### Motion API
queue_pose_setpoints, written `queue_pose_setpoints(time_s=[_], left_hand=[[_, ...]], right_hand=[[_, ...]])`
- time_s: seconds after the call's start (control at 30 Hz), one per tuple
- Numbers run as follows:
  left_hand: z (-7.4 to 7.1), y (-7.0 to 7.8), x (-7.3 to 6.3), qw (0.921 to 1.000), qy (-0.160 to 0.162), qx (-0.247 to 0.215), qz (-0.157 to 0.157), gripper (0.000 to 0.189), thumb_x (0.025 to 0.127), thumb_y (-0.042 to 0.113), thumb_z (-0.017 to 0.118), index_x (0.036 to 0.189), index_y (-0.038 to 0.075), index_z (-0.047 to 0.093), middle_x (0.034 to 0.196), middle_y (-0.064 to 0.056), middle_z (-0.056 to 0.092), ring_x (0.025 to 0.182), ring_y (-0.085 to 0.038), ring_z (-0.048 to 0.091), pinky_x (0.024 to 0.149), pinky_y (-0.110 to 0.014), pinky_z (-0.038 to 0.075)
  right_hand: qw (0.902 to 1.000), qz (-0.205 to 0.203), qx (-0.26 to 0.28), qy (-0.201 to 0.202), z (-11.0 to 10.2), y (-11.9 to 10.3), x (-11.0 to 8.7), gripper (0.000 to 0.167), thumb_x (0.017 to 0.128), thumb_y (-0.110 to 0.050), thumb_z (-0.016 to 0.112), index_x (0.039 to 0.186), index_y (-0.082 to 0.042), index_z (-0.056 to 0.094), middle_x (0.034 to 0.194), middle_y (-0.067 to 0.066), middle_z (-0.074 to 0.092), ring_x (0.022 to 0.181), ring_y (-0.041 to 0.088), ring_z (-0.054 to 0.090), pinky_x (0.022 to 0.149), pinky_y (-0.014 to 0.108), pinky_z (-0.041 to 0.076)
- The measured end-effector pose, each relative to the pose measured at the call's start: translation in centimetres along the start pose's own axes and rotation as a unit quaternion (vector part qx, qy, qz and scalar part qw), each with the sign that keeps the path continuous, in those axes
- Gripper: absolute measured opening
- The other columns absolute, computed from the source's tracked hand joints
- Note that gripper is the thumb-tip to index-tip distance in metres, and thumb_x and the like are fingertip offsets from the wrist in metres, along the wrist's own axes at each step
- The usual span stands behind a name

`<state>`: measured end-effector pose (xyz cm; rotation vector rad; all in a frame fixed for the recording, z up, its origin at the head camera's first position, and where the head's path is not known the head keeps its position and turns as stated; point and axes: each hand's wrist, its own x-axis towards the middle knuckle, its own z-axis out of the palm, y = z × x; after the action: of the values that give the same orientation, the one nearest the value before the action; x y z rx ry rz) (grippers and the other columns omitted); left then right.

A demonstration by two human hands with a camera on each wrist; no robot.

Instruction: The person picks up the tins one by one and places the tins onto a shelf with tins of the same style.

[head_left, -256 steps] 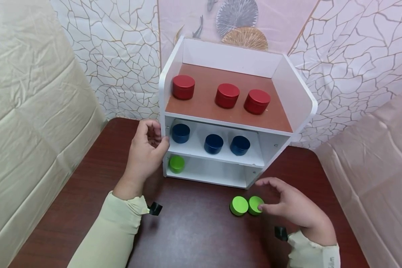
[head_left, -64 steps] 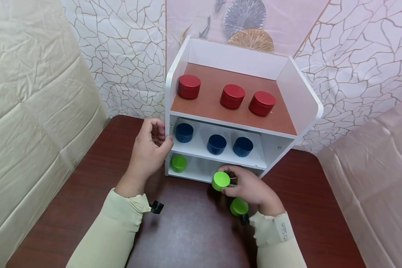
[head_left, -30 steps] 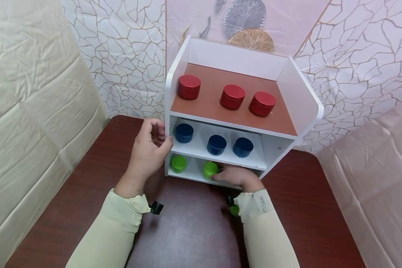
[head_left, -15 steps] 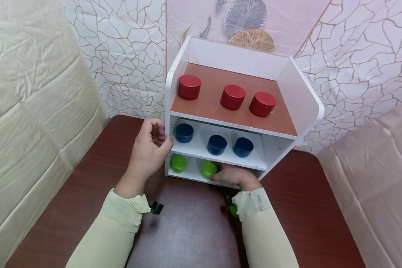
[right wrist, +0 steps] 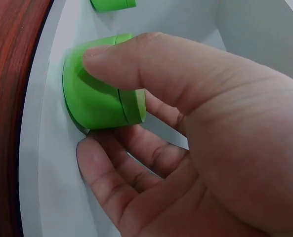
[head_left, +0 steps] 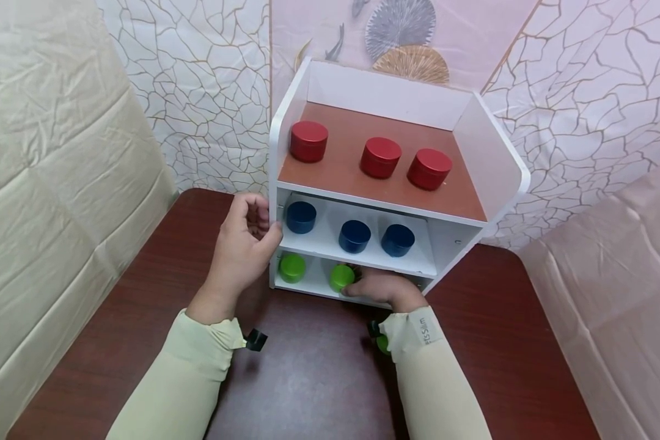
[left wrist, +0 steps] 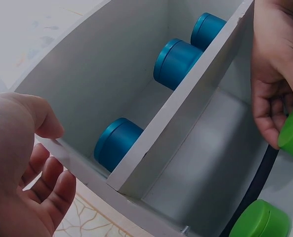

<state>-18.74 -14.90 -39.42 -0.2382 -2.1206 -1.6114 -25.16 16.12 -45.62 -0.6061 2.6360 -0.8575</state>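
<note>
My right hand (head_left: 382, 287) reaches into the bottom level of a white shelf unit (head_left: 357, 261) and holds a green round tin (head_left: 341, 278). In the right wrist view the thumb lies across this tin's side, the other fingers curled beyond it. Left of it on the same level stands another green tin (head_left: 293, 268). A third green tin (head_left: 383, 344) sits on the table, mostly hidden by the right cuff. My left hand (head_left: 242, 244) holds the unit's left side panel at its front edge, thumb in front and fingers outside.
Three blue tins (head_left: 354, 236) stand on the middle level, and three red tins (head_left: 381, 157) on the brown top. The unit stands on a dark red-brown table (head_left: 302, 373). Patterned cloth (head_left: 209, 91) hangs behind, with quilted fabric (head_left: 49, 153) at the left.
My right hand has taken one green tin from the table, carried it left and brought it onto the bottom level. Lately it has barely shifted. My left hand has stayed on the panel.
</note>
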Motion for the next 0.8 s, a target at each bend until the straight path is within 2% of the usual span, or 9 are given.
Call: queue_pose_setpoints(time_s=[0.43,0.63,0.8], left_hand=[[-0.02,0.07,0.04,1.0,0.001,-0.001,-0.001,0.035,0.101,0.009,0.073,0.129,0.012,0.053,0.112,-0.009,0.059,0.098,-0.021,0.062,0.082,-0.022,0.054],[-0.01,0.06,0.02,1.0,-0.001,-0.001,-0.003,0.034,0.102,0.009,0.073,0.129,0.013,0.053,0.112,-0.009,0.058,0.098,-0.022,0.061,0.082,-0.023,0.054],[0.03,0.0,0.03,1.0,-0.003,0.001,-0.005,0.034,0.102,0.01,0.073,0.129,0.013,0.053,0.112,-0.008,0.057,0.099,-0.022,0.061,0.082,-0.023,0.054]], right_hand=[[0.9998,-0.01,-0.016,0.01,0.02,-0.36,-0.02,0.075,0.085,-0.024,0.096,0.152,-0.023,0.061,0.144,0.002,0.062,0.124,0.028,0.056,0.112,0.052,0.048],[0.9998,0.005,0.021,-0.002,-0.18,-0.13,-0.32,0.075,0.083,-0.025,0.096,0.15,-0.023,0.062,0.138,0.001,0.063,0.122,0.032,0.058,0.106,0.049,0.049],[0.999,-0.004,0.045,0.004,-0.35,0.34,-0.61,0.082,0.082,-0.028,0.097,0.155,-0.027,0.059,0.14,0.0,0.063,0.126,0.035,0.059,0.105,0.049,0.051]])
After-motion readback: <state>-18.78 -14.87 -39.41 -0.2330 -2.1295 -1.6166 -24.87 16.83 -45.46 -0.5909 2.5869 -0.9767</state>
